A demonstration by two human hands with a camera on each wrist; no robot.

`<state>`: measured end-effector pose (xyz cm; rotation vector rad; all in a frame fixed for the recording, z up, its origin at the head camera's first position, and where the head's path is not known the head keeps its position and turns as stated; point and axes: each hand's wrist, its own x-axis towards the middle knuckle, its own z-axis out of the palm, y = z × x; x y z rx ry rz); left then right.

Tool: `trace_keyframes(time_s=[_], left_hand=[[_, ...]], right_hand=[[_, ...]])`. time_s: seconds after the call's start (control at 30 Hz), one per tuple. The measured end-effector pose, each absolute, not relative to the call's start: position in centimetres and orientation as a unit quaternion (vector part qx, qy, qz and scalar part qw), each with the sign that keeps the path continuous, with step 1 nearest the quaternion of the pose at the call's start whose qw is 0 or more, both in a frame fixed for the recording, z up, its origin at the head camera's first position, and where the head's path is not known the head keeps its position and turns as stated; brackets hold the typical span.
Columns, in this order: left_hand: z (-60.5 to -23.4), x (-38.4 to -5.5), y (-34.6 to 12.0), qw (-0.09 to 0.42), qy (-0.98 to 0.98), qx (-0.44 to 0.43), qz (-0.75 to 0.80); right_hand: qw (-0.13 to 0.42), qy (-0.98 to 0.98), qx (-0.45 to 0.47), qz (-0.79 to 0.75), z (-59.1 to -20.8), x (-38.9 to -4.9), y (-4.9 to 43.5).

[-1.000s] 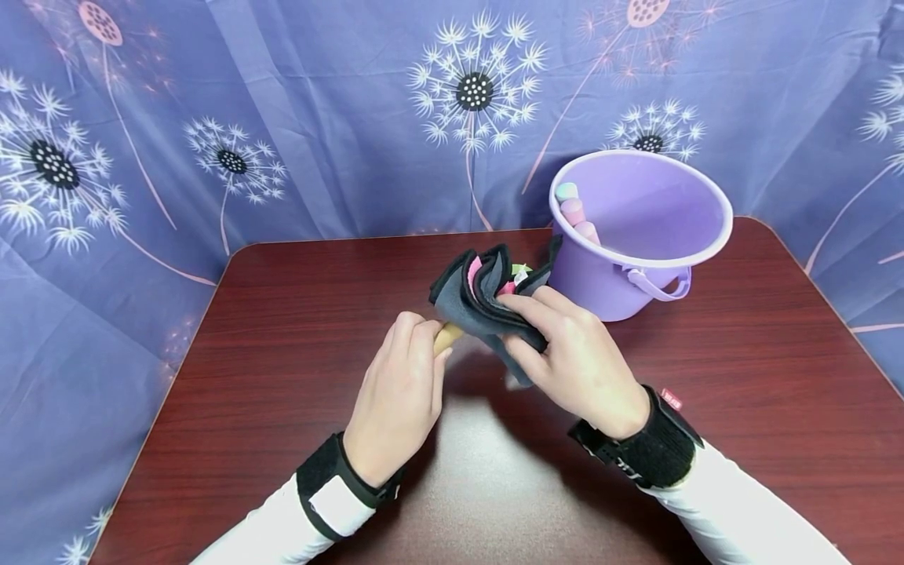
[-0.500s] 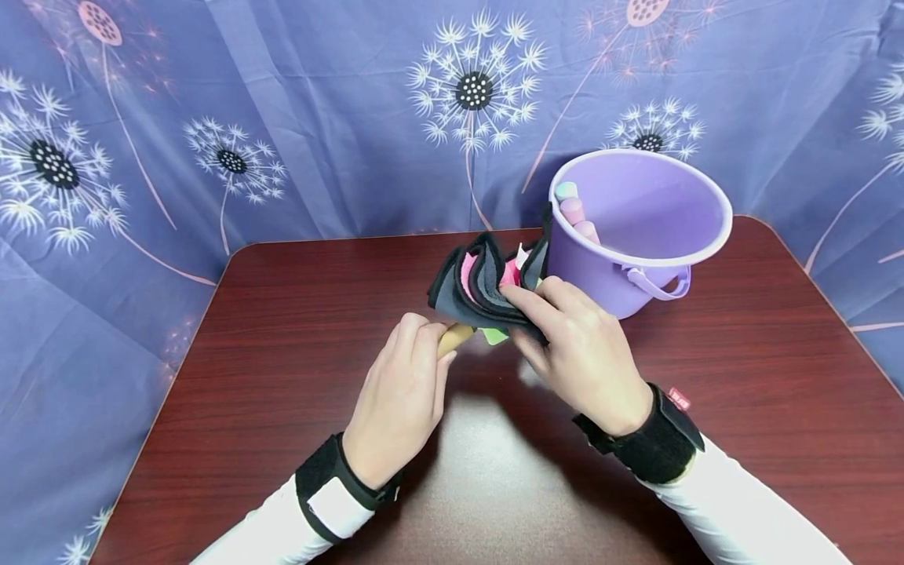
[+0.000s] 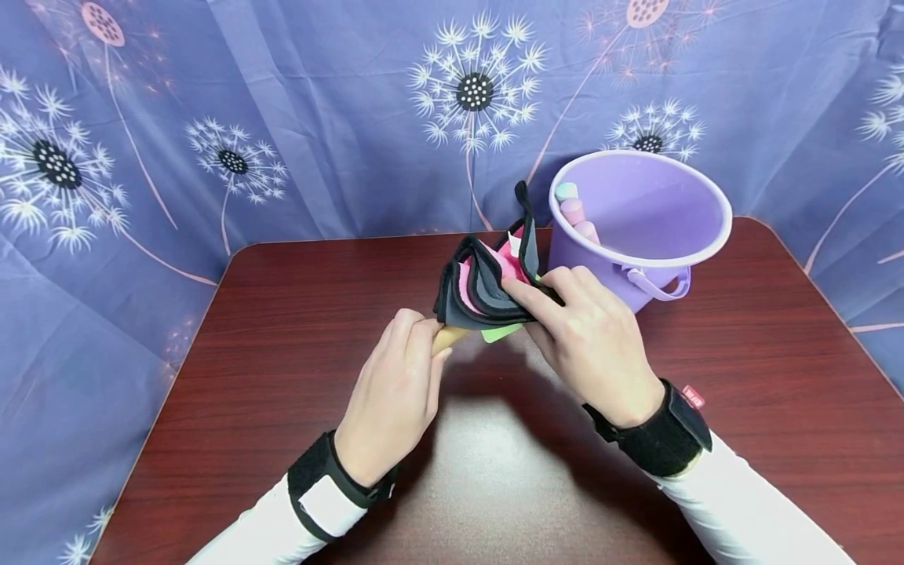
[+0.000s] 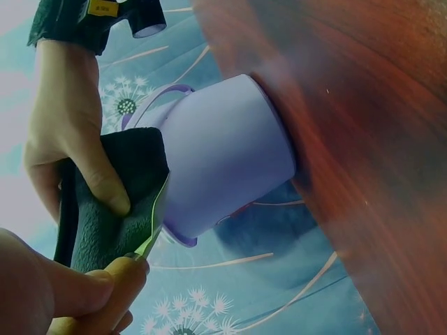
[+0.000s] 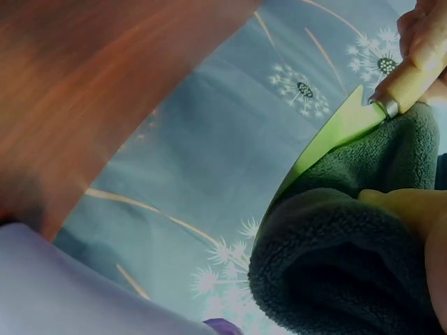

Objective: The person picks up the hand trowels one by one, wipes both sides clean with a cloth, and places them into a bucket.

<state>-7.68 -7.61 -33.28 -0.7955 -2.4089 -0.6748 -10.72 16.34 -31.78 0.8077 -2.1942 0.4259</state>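
In my left hand (image 3: 395, 384) I grip the pale wooden handle (image 5: 412, 80) of a small hand shovel with a curved green blade (image 5: 328, 139). A cleaning cloth (image 3: 475, 290), grey and pink with black edging and a white tag, is bunched round the blade. My right hand (image 3: 589, 337) holds the cloth against it, forefinger pressed into the folds. Most of the blade is hidden by the cloth; a green part (image 3: 500, 333) shows below it near the handle. Both hands and the shovel are above the table.
A lilac bucket (image 3: 600, 286) stands at the back right, close beyond my right hand. Several pastel chalk sticks (image 3: 574, 210) lean inside its left wall. The dark red wooden table (image 3: 311, 290) ends at a patterned blue cloth backdrop (image 3: 339, 118).
My right hand has shifted slightly right and the cloth has turned, with more pink and an upright corner showing. Green has come into view below the cloth. My left hand keeps its hold.
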Motion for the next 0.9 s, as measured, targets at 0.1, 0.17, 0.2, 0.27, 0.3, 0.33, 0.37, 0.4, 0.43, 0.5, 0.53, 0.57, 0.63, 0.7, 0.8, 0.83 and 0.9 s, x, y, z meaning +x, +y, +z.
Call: trace_keyframes(time_s=[0.1, 0.17, 0.2, 0.27, 0.3, 0.33, 0.37, 0.4, 0.43, 0.5, 0.53, 0.57, 0.63, 0.7, 0.8, 0.83, 0.9], left_hand=[[-33.3, -7.7, -7.7, 0.257, -0.887, -0.294, -0.247], [-33.3, -7.7, -7.8, 0.257, -0.887, -0.295, -0.247], [-33.2, -7.8, -7.8, 0.257, -0.887, -0.295, -0.247], [-33.2, -7.8, -7.9, 0.255, -0.887, -0.295, -0.247], [-33.2, -7.8, -8.0, 0.254, -0.887, -0.295, -0.247], [-33.2, -7.8, -8.0, 0.254, -0.887, -0.295, -0.247], [-33.1, -7.8, -8.0, 0.254, -0.888, -0.295, -0.247], [-33.1, -7.9, -8.1, 0.254, -0.888, -0.294, -0.247], [-33.0, -7.9, -8.2, 0.254, -0.888, -0.294, -0.247], [-32.9, -7.9, -8.3, 0.255, -0.888, -0.293, -0.247], [-32.9, -8.0, -8.3, 0.256, -0.887, -0.294, -0.247], [-32.8, -8.0, -8.4, 0.257, -0.887, -0.294, -0.247], [-32.7, -8.0, -8.5, 0.259, -0.885, -0.296, -0.248], [-32.6, -8.1, -8.6, 0.262, -0.883, -0.298, -0.250], [-32.4, -8.1, -8.7, 0.267, -0.881, -0.298, -0.254], [-32.3, -8.1, -8.8, 0.269, -0.880, -0.298, -0.255], [-32.2, -8.1, -8.9, 0.273, -0.877, -0.298, -0.259]], right_hand=[[0.379, -0.855, 0.315, 0.162, -31.6, -10.9, 16.5], [0.381, -0.855, 0.314, 0.159, -31.5, -11.0, 16.6], [0.382, -0.855, 0.313, 0.157, -31.5, -11.0, 16.6], [0.383, -0.856, 0.312, 0.154, -31.4, -11.1, 16.7], [0.384, -0.856, 0.310, 0.152, -31.4, -11.1, 16.8], [0.385, -0.857, 0.309, 0.149, -31.4, -11.2, 16.9], [0.386, -0.857, 0.308, 0.147, -31.4, -11.2, 17.0], [0.387, -0.858, 0.306, 0.146, -31.4, -11.2, 17.0], [0.388, -0.858, 0.305, 0.145, -31.3, -11.3, 17.1], [0.389, -0.858, 0.303, 0.144, -31.2, -11.4, 17.3], [0.390, -0.857, 0.303, 0.145, -31.2, -11.5, 17.4], [0.391, -0.857, 0.302, 0.147, -31.1, -11.5, 17.5], [0.392, -0.857, 0.301, 0.148, -31.1, -11.6, 17.7], [0.394, -0.857, 0.298, 0.147, -31.0, -11.7, 17.9], [0.395, -0.860, 0.291, 0.142, -30.9, -11.7, 18.1], [0.396, -0.861, 0.288, 0.139, -30.8, -11.8, 18.2], [0.398, -0.863, 0.281, 0.134, -30.8, -11.8, 18.4]])
